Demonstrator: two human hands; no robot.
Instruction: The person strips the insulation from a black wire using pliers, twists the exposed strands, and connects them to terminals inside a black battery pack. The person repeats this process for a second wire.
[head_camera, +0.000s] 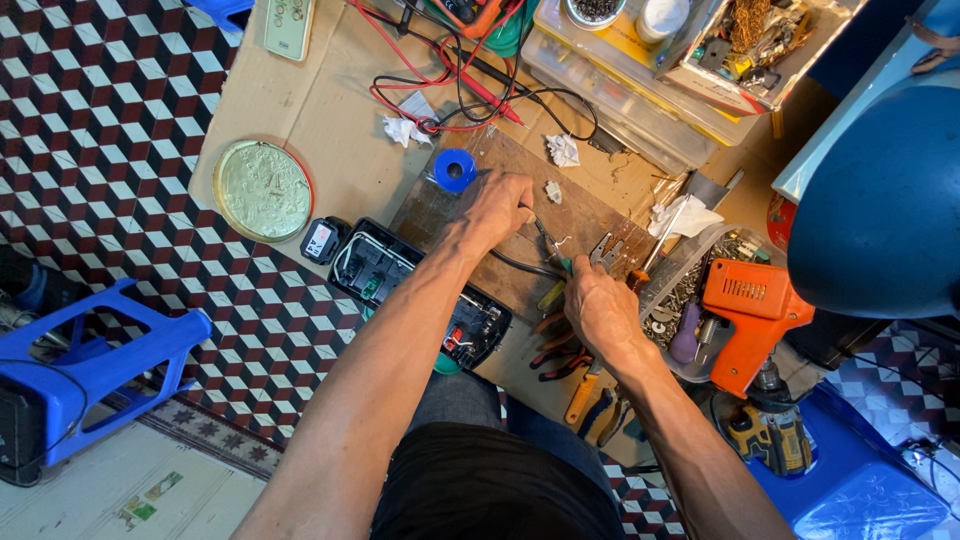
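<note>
Black cable (520, 266) lies on the brown wooden board (600, 215) between the two hands, running roughly left-right from under the left hand toward the right hand. A small green-handled tool (557, 256) crosses above it, its thin metal shaft pointing up-left toward the left fingers.

Left hand (495, 205): grip closed, fingers curled down onto the board at the tool's tip; what is pinched there is hidden beneath the knuckles. Right hand (600, 310): grip narrow, closed around the tool's handle end, just right of and below the cable. Both hands are near the cable; the right is nearer its visible end.

Blue solder spool (455, 170) touches the board's upper-left corner, just beside the left hand. Open black battery-pack casing (420, 290) lies left of the board, partly under the left forearm. Pliers with red and orange handles (565, 355) are mostly covered by the right hand. Orange heat gun (750, 310) rests right of it, against a clear tray of screws (690, 275).

Hard to make out: the cable's far end, the tool's tip, whatever the small white piece (553, 190) is.
</note>
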